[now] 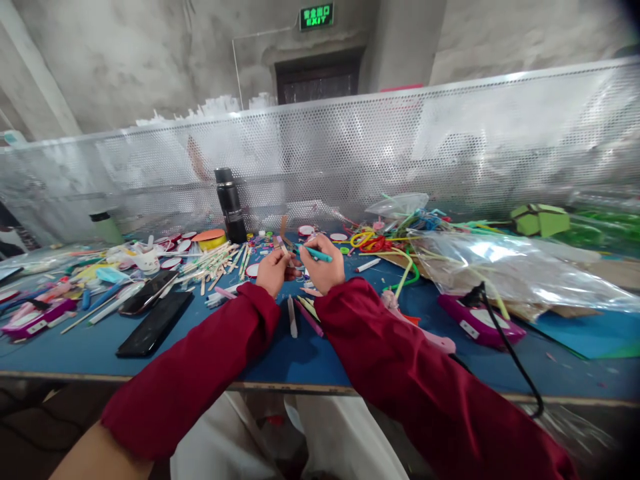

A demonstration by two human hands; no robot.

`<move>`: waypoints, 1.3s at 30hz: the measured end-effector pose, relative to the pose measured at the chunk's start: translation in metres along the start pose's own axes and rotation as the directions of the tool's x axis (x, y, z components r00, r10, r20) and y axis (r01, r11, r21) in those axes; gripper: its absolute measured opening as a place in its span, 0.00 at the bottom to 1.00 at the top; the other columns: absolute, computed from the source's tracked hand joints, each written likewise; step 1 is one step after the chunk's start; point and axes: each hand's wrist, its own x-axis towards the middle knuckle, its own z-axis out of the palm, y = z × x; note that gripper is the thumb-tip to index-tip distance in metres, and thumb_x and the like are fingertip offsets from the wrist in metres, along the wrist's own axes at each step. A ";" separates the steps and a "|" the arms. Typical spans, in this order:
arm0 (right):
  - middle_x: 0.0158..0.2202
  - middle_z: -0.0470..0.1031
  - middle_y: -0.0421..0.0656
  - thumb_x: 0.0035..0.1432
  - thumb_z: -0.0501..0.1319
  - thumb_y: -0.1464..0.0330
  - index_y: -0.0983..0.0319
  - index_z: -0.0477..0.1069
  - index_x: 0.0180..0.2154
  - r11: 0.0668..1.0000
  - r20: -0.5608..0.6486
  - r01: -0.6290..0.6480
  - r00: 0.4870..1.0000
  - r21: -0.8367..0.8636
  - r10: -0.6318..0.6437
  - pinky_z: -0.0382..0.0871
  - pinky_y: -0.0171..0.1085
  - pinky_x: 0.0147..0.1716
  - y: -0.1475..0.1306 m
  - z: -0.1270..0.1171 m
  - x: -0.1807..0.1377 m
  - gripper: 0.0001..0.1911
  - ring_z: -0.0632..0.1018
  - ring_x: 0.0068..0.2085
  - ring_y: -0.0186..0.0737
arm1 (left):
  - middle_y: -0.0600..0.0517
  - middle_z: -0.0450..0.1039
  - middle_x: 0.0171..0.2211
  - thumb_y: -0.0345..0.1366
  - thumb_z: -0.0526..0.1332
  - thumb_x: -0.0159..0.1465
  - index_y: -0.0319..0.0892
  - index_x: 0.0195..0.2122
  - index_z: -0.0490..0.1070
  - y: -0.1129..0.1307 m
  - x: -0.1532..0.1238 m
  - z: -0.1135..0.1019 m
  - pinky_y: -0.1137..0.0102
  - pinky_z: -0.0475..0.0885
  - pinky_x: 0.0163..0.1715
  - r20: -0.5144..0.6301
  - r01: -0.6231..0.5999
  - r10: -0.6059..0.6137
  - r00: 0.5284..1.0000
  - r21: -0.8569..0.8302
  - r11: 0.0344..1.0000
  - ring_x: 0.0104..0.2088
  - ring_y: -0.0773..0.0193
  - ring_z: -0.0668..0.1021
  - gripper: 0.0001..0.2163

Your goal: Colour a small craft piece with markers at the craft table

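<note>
My right hand [325,268] is closed around a teal marker [319,253], its tip pointing left toward my other hand. In the fingers of my left hand [273,270] is a thin, pale craft stick [283,246]; my fingers cover part of it. The two hands are close together just above the blue tabletop [270,360]. Below them lie a whitish marker [292,317] and a purple marker [310,317]. A capped white marker [367,265] rests to the right of my right hand.
A black bottle [231,207] stands behind a pile of craft sticks [215,267]. At left lies a black phone [156,325]. On the right are a purple power strip [480,322] with a black cord, clear plastic bags [520,270] and coloured pipe cleaners [390,240]. A perforated metal screen [340,160] runs behind.
</note>
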 end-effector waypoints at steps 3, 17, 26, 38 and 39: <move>0.28 0.72 0.37 0.57 0.59 0.64 0.57 0.67 0.31 1.000 0.070 0.003 0.998 0.029 -0.005 0.67 0.35 0.32 -0.007 0.000 -0.003 0.04 0.73 0.30 0.36 | 0.55 0.74 0.24 0.39 0.62 0.61 0.41 0.34 0.69 0.001 -0.001 0.000 0.76 0.69 0.20 0.002 -0.014 0.014 1.000 -0.011 1.000 0.20 0.69 0.77 0.07; 0.33 0.77 0.40 0.61 0.58 0.63 0.57 0.74 0.34 0.978 0.120 0.089 0.986 0.191 -0.113 0.71 0.37 0.39 -0.010 0.002 -0.006 0.08 0.77 0.36 0.38 | 0.57 0.71 0.22 0.44 0.65 0.57 0.40 0.31 0.67 0.001 -0.003 0.000 0.76 0.67 0.19 0.026 -0.035 0.036 0.999 -0.015 0.999 0.19 0.70 0.74 0.12; 0.29 0.74 0.39 0.53 0.59 0.66 0.58 0.67 0.31 0.996 0.073 0.057 0.995 0.067 -0.062 0.69 0.36 0.34 -0.011 0.001 -0.008 0.02 0.75 0.31 0.37 | 0.58 0.67 0.19 0.41 0.64 0.57 0.41 0.27 0.64 0.003 -0.001 -0.001 0.76 0.66 0.18 0.008 -0.053 0.053 0.999 0.015 0.998 0.16 0.72 0.70 0.12; 0.27 0.71 0.37 0.55 0.59 0.67 0.58 0.66 0.28 0.997 0.088 0.056 0.994 0.052 -0.061 0.65 0.35 0.31 -0.011 0.002 -0.008 0.04 0.72 0.29 0.35 | 0.59 0.64 0.17 0.41 0.64 0.58 0.41 0.27 0.63 0.005 -0.005 0.001 0.76 0.66 0.19 0.010 -0.053 0.053 0.999 0.010 0.999 0.17 0.71 0.71 0.12; 0.27 0.71 0.36 0.55 0.59 0.66 0.58 0.66 0.28 0.997 0.084 0.054 0.995 0.051 -0.058 0.65 0.35 0.30 -0.012 0.002 -0.008 0.05 0.71 0.29 0.35 | 0.59 0.65 0.18 0.41 0.64 0.59 0.42 0.27 0.63 0.005 -0.004 0.001 0.76 0.67 0.19 0.009 -0.054 0.054 0.999 0.009 0.999 0.17 0.71 0.71 0.12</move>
